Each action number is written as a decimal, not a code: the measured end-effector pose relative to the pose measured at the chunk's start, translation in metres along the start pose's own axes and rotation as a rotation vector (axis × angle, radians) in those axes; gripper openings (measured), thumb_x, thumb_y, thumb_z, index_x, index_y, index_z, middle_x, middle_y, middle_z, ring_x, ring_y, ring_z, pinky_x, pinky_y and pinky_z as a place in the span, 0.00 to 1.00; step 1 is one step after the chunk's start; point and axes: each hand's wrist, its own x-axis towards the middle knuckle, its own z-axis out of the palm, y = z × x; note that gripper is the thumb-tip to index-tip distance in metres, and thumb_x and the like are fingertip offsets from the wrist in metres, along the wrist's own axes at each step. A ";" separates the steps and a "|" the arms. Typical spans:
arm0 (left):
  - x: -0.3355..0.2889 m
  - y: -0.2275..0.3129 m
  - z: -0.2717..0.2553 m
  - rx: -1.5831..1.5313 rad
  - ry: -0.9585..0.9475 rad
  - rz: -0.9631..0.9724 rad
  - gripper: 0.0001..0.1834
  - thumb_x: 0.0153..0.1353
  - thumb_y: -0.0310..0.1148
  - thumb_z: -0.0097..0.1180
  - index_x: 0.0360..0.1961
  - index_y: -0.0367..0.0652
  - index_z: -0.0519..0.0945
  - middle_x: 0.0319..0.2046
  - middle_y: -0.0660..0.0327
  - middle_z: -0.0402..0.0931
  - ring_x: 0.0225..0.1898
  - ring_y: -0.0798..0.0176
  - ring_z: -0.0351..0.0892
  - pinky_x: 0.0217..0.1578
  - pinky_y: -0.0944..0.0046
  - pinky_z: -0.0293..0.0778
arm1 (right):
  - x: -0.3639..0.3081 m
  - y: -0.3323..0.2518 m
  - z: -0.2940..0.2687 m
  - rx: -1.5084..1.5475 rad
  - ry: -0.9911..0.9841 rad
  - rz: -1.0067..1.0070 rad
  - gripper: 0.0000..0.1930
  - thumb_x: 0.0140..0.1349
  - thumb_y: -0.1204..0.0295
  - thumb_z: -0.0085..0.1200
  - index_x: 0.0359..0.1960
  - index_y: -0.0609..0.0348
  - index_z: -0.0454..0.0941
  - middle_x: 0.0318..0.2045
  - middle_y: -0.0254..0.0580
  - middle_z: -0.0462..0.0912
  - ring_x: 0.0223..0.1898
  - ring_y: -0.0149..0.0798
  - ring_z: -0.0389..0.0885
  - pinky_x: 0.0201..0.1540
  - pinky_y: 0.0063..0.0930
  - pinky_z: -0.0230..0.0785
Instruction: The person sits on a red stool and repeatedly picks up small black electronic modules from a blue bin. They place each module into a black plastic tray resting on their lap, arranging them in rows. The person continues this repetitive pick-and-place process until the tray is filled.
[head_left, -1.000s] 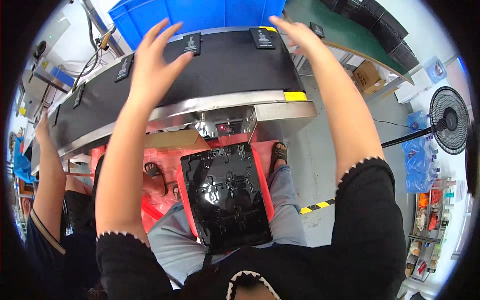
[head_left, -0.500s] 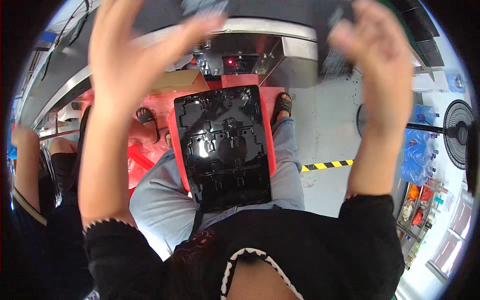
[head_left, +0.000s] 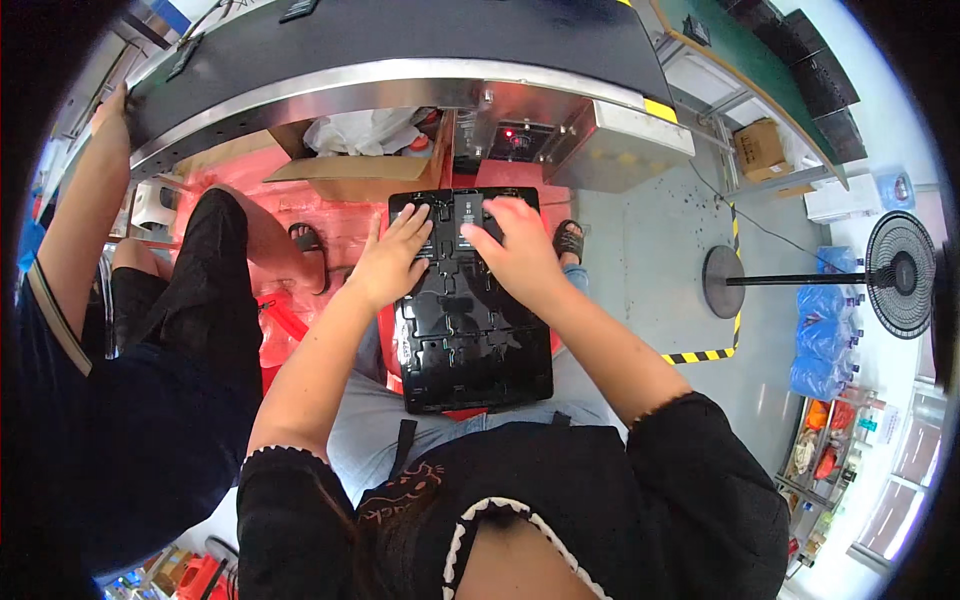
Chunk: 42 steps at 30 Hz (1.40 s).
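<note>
A black moulded plastic tray (head_left: 475, 365) with shaped recesses lies across my lap, on something red. Both of my hands are over its far half. My right hand (head_left: 520, 262) has thumb and fingers on a flat black rectangular piece with pale print (head_left: 467, 212), perhaps a battery, lying at the tray's top middle. Just left of it, my left hand (head_left: 385, 265) reaches palm down over the tray's far left. A similar dark printed piece (head_left: 428, 246) shows between its index finger and thumb, mostly covered by the hand.
A dark conveyor belt (head_left: 430, 40) with a metal edge crosses ahead, carrying small black pieces. Below it stands an open cardboard box (head_left: 365, 180) with plastic bags. Another person's arm (head_left: 80, 220) and leg are close on my left. A fan (head_left: 900, 275) stands at right.
Both hands have come down and inward from above the conveyor edge to the tray, bringing the dark printed pieces. The view has shifted, showing more of the belt and the box.
</note>
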 end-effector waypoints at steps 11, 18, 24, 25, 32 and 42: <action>0.040 0.032 0.001 -0.037 0.183 0.124 0.37 0.61 0.46 0.55 0.68 0.43 0.61 0.70 0.57 0.54 0.73 0.54 0.47 0.68 0.34 0.42 | 0.225 -0.011 -0.157 0.047 0.433 -0.290 0.24 0.59 0.64 0.61 0.49 0.73 0.76 0.42 0.54 0.83 0.42 0.47 0.81 0.48 0.35 0.73; 0.031 0.032 0.015 -0.030 0.090 0.097 0.34 0.56 0.41 0.61 0.63 0.42 0.67 0.62 0.57 0.63 0.68 0.54 0.58 0.68 0.36 0.45 | 0.318 0.003 -0.123 -0.803 0.058 0.171 0.27 0.58 0.55 0.55 0.49 0.67 0.79 0.51 0.67 0.77 0.54 0.58 0.77 0.58 0.47 0.68; 0.011 0.023 -0.011 -0.086 0.216 0.003 0.30 0.58 0.37 0.59 0.62 0.40 0.68 0.64 0.54 0.62 0.69 0.49 0.56 0.66 0.36 0.49 | 0.305 0.010 -0.175 -0.159 0.110 0.222 0.11 0.47 0.72 0.64 0.24 0.71 0.81 0.24 0.49 0.83 0.23 0.40 0.79 0.26 0.36 0.72; 0.004 0.014 -0.002 0.006 0.241 -0.068 0.30 0.59 0.37 0.57 0.62 0.39 0.68 0.67 0.54 0.59 0.70 0.50 0.55 0.66 0.36 0.49 | 0.295 -0.002 -0.175 -0.040 0.110 0.112 0.13 0.48 0.69 0.65 0.26 0.72 0.81 0.25 0.49 0.83 0.25 0.40 0.79 0.28 0.36 0.72; -0.008 0.000 0.004 0.097 0.143 -0.104 0.28 0.62 0.37 0.56 0.62 0.41 0.70 0.69 0.59 0.58 0.72 0.56 0.53 0.68 0.37 0.46 | 0.085 -0.050 -0.119 0.273 -0.363 0.064 0.11 0.54 0.68 0.68 0.34 0.53 0.77 0.24 0.22 0.75 0.27 0.20 0.72 0.31 0.18 0.65; 0.052 0.041 0.024 -0.119 0.223 -0.004 0.35 0.53 0.41 0.64 0.62 0.43 0.69 0.59 0.57 0.68 0.66 0.53 0.62 0.67 0.39 0.50 | -0.001 0.082 0.020 -0.411 0.061 0.130 0.24 0.52 0.56 0.66 0.42 0.64 0.81 0.38 0.49 0.74 0.42 0.48 0.74 0.45 0.39 0.67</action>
